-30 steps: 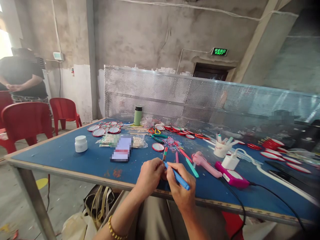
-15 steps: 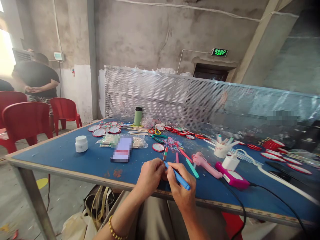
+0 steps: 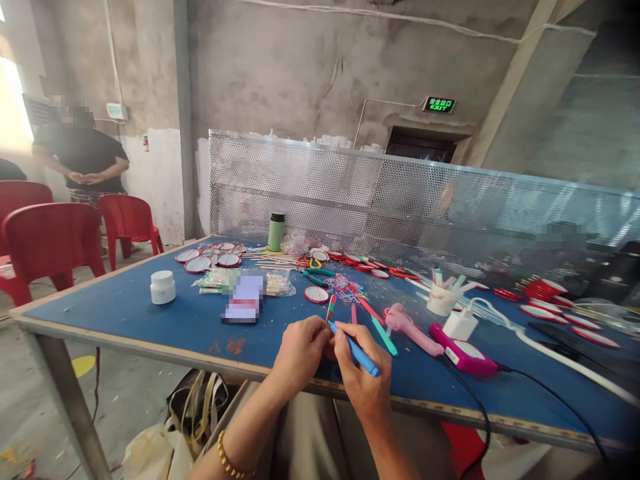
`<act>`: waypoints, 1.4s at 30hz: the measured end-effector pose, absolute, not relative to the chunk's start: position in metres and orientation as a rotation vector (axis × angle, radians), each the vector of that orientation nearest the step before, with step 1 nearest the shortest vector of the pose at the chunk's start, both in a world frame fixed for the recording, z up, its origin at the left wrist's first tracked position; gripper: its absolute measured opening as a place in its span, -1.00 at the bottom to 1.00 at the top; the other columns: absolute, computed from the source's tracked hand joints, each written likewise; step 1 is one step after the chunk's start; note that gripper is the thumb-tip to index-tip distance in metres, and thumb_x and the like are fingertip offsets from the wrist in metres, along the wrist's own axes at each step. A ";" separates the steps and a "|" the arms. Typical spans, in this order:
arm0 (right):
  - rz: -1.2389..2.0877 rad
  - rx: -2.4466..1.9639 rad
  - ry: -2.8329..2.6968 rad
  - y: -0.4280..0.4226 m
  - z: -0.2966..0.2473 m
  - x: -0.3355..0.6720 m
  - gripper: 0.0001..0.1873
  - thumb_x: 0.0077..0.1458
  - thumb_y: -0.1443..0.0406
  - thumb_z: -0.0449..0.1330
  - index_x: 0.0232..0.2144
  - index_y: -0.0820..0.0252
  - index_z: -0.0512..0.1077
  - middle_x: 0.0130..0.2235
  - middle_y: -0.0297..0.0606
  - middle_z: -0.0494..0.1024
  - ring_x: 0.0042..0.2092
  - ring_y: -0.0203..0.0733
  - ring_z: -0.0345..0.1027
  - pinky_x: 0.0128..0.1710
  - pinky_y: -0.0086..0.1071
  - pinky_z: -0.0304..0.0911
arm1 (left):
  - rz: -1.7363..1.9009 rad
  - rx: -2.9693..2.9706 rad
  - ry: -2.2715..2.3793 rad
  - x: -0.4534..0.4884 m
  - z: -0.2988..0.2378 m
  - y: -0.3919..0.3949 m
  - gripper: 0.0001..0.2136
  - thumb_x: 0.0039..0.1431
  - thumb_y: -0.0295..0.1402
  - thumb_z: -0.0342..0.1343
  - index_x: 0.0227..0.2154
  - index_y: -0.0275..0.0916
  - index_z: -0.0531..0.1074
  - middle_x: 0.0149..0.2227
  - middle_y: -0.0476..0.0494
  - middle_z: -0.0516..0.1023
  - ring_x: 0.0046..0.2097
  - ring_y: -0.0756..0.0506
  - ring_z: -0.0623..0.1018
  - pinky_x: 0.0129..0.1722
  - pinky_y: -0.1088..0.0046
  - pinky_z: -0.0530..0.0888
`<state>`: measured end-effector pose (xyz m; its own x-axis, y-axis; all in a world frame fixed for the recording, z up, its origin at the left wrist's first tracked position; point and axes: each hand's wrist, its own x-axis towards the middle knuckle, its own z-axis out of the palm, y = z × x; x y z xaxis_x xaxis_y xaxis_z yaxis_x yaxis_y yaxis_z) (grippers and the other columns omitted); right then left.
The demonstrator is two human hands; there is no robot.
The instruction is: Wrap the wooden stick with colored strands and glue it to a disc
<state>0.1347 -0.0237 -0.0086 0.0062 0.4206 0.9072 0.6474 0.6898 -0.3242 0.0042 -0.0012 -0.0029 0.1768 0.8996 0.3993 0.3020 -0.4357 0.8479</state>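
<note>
My left hand (image 3: 301,348) is closed around a thin stick (image 3: 331,305) with red and green bands at its upper end; the lower part is hidden by the fingers. In my right hand (image 3: 367,367) is a blue marker pen (image 3: 364,358), held like a writing tool. Its front end points at the stick, close to my left fingertips; whether it touches cannot be made out. Just beyond the hands lie a pink marker (image 3: 355,313), a teal marker (image 3: 385,336) and a round red-rimmed disc (image 3: 317,294).
A blue table (image 3: 190,337) carries a white jar (image 3: 163,287), a phone (image 3: 245,297), pliers (image 3: 316,275), a pink glue gun (image 3: 413,330), a magenta power box (image 3: 467,357) with cables and a cup of pens (image 3: 444,299). A perforated metal screen (image 3: 310,193) stands behind. A person (image 3: 83,157) stands near red chairs (image 3: 55,233).
Both hands stay almost in place, with the blue marker's rear end shifting very slightly. In the background the standing person has turned and moved a little to the right.
</note>
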 end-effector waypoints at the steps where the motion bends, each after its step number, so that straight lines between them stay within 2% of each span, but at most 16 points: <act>1: -0.223 -0.891 -1.622 -0.024 -0.008 0.135 -0.87 0.25 0.30 0.12 -0.31 0.16 0.47 -0.42 -0.29 0.62 -0.45 -0.25 0.53 -0.42 -0.45 0.42 | 1.260 1.849 1.132 0.004 -0.003 -0.001 -0.74 0.19 -0.31 -0.05 -0.60 -0.21 0.24 -0.59 0.03 0.34 -0.47 0.00 0.33 -0.44 0.54 0.19; 16: -0.228 -0.911 -1.641 -0.025 -0.007 0.135 -0.86 0.25 0.30 0.12 -0.32 0.16 0.47 -0.46 -0.32 0.60 -0.47 -0.26 0.51 -0.45 -0.45 0.41 | 1.252 1.872 1.168 0.004 -0.002 -0.002 -0.74 0.17 -0.32 -0.07 -0.62 -0.21 0.17 -0.59 0.02 0.28 -0.47 0.01 0.26 -0.46 0.53 0.13; 24: -0.217 -0.898 -1.609 -0.025 -0.007 0.134 -0.86 0.24 0.29 0.13 -0.30 0.16 0.48 -0.45 -0.32 0.61 -0.48 -0.25 0.51 -0.45 -0.45 0.42 | 1.246 1.851 1.140 0.004 -0.002 -0.002 -0.74 0.19 -0.28 -0.07 -0.59 -0.21 0.25 -0.58 0.01 0.35 -0.46 -0.01 0.34 -0.44 0.53 0.18; 38: -0.204 -0.919 -1.640 -0.025 -0.009 0.135 -0.86 0.25 0.30 0.13 -0.31 0.17 0.48 -0.44 -0.31 0.62 -0.46 -0.26 0.52 -0.44 -0.46 0.41 | 1.261 1.873 1.170 0.004 -0.003 -0.001 -0.75 0.16 -0.34 -0.06 -0.62 -0.22 0.21 -0.59 0.02 0.32 -0.47 0.01 0.29 -0.47 0.53 0.14; 42: -0.202 -0.910 -1.632 -0.023 -0.010 0.136 -0.86 0.25 0.31 0.12 -0.31 0.17 0.48 -0.45 -0.33 0.60 -0.47 -0.27 0.51 -0.44 -0.47 0.40 | 1.263 1.858 1.157 0.004 -0.004 0.000 -0.75 0.17 -0.33 -0.05 -0.61 -0.22 0.23 -0.58 0.01 0.37 -0.46 0.00 0.34 -0.46 0.55 0.19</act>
<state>0.1357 -0.0232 -0.0100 0.0020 0.4457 0.8952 0.6505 0.6793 -0.3397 0.0041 -0.0004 -0.0040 0.1654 0.8998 0.4038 0.3232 -0.4363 0.8398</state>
